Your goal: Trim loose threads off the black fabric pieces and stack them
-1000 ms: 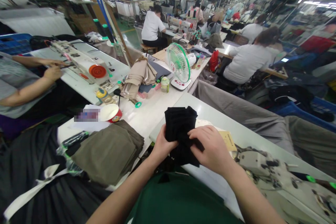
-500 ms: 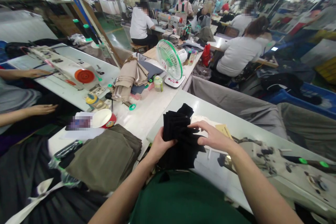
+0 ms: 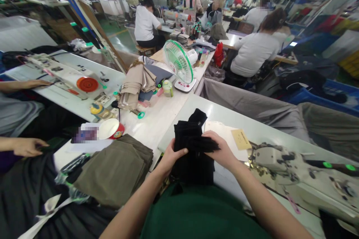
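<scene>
Between my hands is a bundle of black fabric pieces (image 3: 189, 136), folded in layers over the front edge of the pale table. My left hand (image 3: 171, 157) grips its left side, thumb lying across the front. At the right end my right hand (image 3: 220, 149) is closed round the layers; its fingers are partly hidden behind the cloth. More black fabric hangs below the bundle toward my green top. Just beyond my right hand lie a white sheet (image 3: 224, 134) and a tan card (image 3: 241, 139).
A sewing machine (image 3: 297, 168) stands at right. Olive fabric pieces (image 3: 114, 171) are stacked at left, near a red and white paper bowl (image 3: 114, 129). Further off are a green fan (image 3: 179, 61) and beige folded cloth (image 3: 134, 82). A co-worker's hand (image 3: 28, 146) is at far left.
My right hand has gone from loosely spread fingers at the bundle's edge to a closed grip on its right end. The co-worker's near hand at left has moved down.
</scene>
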{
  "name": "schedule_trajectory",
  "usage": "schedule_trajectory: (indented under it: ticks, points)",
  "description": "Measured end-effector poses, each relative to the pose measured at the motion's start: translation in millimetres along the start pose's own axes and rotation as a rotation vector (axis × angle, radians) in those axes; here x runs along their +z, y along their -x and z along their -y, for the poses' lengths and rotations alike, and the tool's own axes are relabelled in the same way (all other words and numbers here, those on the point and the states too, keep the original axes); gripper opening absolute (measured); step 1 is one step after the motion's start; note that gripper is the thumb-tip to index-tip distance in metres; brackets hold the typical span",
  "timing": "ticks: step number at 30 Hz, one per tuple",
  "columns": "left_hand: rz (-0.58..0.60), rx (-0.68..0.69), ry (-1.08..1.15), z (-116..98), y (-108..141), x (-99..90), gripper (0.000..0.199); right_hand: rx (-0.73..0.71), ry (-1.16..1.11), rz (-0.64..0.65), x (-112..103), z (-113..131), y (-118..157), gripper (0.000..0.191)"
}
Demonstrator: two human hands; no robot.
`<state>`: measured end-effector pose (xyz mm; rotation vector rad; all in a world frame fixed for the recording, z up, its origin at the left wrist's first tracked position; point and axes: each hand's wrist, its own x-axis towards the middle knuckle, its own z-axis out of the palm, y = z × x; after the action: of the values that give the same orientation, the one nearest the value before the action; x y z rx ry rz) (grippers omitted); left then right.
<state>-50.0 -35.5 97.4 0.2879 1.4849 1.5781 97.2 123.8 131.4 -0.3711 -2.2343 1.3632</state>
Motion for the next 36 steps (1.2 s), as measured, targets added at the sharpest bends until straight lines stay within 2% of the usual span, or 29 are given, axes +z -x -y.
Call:
schedule_trajectory:
  ticks: [3,6,10,12,14,17,19,23,26,29,32,34,36]
  points:
    - [0.054,-0.119,0.2,11,-4,-3.0,0.079,-0.077,-0.004,-0.013,3,7,0,0.025]
    - [0.015,-0.262,0.258,18,-8,-2.9,0.066,-0.155,0.017,-0.014,6,13,3,0.032]
    - [-0.039,-0.234,0.225,22,-14,2.4,0.049,-0.127,0.044,0.001,7,17,13,0.037]
    - [-0.068,-0.232,0.221,21,-19,4.0,0.044,0.01,-0.011,-0.057,2,17,19,0.028]
    - [-0.137,-0.234,0.226,17,-24,2.3,0.04,0.231,-0.08,-0.193,-7,11,26,0.018]
    - [-0.239,-0.237,0.247,7,-31,-8.2,0.036,0.564,-0.19,-0.437,-21,-18,41,0.03]
    - [-0.252,-0.22,0.263,0,-34,-18.6,0.037,0.742,-0.281,-0.531,-26,-48,55,0.042]
    - [-0.188,-0.125,0.236,-12,-32,-33.4,0.05,0.888,-0.209,-0.559,-23,-104,83,0.051]
    - [-0.118,-0.046,0.138,-15,-26,-31.8,0.06,0.955,-0.076,-0.583,-17,-127,96,0.052]
    - [-0.098,0.043,-0.007,-14,-22,-23.8,0.064,0.954,0.088,-0.643,-15,-131,98,0.072]
    - [-0.109,0.154,-0.169,-12,-19,-16.6,0.063,0.868,0.233,-0.704,-19,-111,88,0.087]
    - [-0.096,0.211,-0.257,-12,-16,-12.8,0.06,0.715,0.322,-0.713,-21,-83,74,0.076]
    - [-0.059,0.257,-0.322,-16,-13,-8.8,0.058,0.348,0.413,-0.631,-23,-44,56,0.051]
